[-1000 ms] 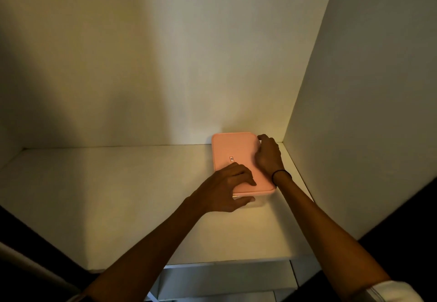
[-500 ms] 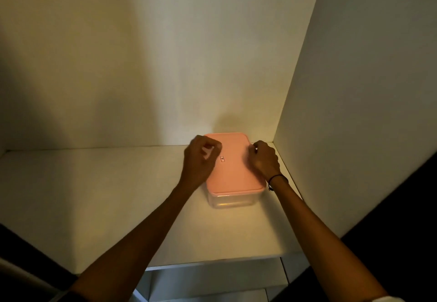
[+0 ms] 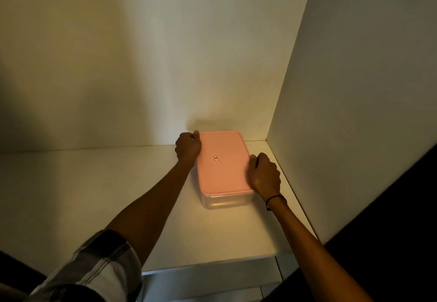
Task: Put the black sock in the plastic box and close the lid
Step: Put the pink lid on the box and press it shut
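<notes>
A clear plastic box (image 3: 227, 201) with a pink lid (image 3: 221, 162) stands on the white shelf (image 3: 94, 195), close to the right wall. The lid lies flat on the box. My left hand (image 3: 188, 146) is curled against the lid's far left edge. My right hand (image 3: 264, 174) is curled against the lid's right edge, a dark band on its wrist. The black sock is not visible; the box's front wall looks pale and I cannot tell what is inside.
The shelf sits in a white alcove with a back wall (image 3: 142, 65) and a right side wall (image 3: 354, 112). The shelf's front edge (image 3: 208, 266) runs below my arms. A lower panel shows beneath it.
My left hand moved from the lid's near end to its far left edge. My right hand slid back along the right edge toward me. The view shifted slightly.
</notes>
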